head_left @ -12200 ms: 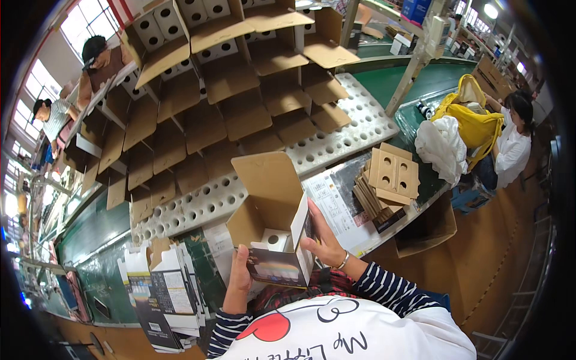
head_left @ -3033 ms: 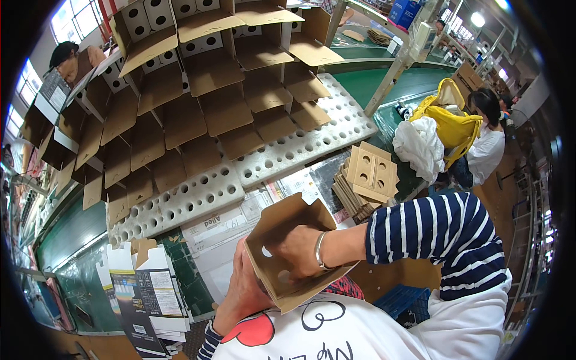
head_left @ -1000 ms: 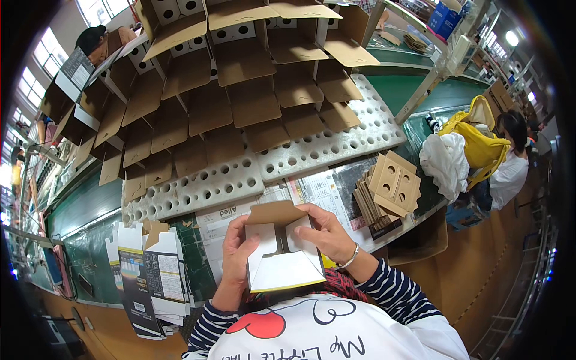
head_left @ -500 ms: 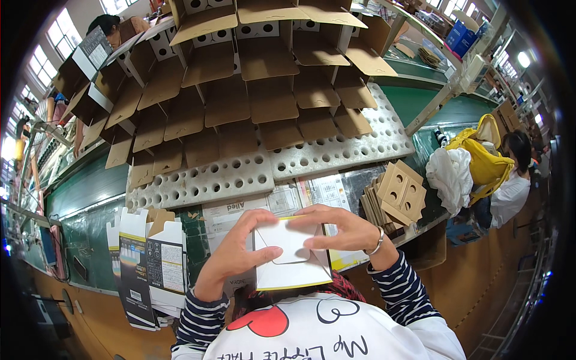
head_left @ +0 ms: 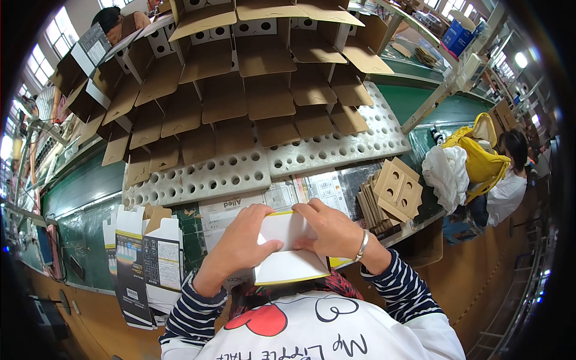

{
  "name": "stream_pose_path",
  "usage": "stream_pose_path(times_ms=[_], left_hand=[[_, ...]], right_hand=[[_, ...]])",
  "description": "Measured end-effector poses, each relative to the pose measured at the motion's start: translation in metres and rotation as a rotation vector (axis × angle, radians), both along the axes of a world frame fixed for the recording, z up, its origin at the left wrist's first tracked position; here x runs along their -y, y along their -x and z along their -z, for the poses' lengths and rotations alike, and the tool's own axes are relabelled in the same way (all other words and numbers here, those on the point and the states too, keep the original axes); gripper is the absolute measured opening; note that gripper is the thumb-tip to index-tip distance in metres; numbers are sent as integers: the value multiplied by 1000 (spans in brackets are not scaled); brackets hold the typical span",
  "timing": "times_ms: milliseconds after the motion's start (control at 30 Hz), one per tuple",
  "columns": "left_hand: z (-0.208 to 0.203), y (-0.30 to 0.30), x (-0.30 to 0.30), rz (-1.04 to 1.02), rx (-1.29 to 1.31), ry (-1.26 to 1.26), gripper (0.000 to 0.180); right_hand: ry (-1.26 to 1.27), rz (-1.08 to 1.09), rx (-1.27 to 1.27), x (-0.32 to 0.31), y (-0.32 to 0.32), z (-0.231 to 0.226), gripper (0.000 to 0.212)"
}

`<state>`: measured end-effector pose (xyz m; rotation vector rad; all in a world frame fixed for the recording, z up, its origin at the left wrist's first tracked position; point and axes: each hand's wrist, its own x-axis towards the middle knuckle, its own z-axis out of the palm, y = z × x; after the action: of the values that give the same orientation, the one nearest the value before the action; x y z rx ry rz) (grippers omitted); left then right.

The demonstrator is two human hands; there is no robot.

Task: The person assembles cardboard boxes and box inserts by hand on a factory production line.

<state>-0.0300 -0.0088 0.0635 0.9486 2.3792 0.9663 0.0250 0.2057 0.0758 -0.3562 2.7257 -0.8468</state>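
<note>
A packing workshop on a factory floor, by the look of it. Open cardboard boxes (head_left: 267, 96) rise in tiers at the top of the frame, above white boards (head_left: 198, 180) full of round holes, on a long green counter (head_left: 84, 195). Flattened printed cartons (head_left: 162, 258) lie stacked at lower left, brown cardboard inserts (head_left: 396, 189) right of centre. Other people (one at upper left (head_left: 107, 19), another at right (head_left: 507, 192)), paned windows (head_left: 63, 33) and a bright lamp (head_left: 521, 59) suggest a large shared hall.
</note>
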Motion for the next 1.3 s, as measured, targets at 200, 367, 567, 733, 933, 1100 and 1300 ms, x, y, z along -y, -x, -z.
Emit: stream_pose_path(times_ms=[200,367,567,733,933,1100,1300], left_hand=[[46,-30,11,-440,645,-864,60],[55,-57,6,-488,1059,-962,84],[8,-12,3,-118,17,-888,96],[-43,-3,-13,-248,-182,-1292,109],[71,-40,20,-336,465,-807,75],[92,-45,22,-415,191,-475,49],[59,-45,12,-389,11,-179,61]], right_hand=[[591,-14,131,-24,-5,6,61],[1195,784,574,-27,-28,108,65],[1717,502,247,27,-3,21,82],[717,-125,-1105,-13,35,-26,100],[830,134,-121,5,-13,60,74],[871,262,-205,10,-9,82,27],[841,352,224,-3,3,76,24]])
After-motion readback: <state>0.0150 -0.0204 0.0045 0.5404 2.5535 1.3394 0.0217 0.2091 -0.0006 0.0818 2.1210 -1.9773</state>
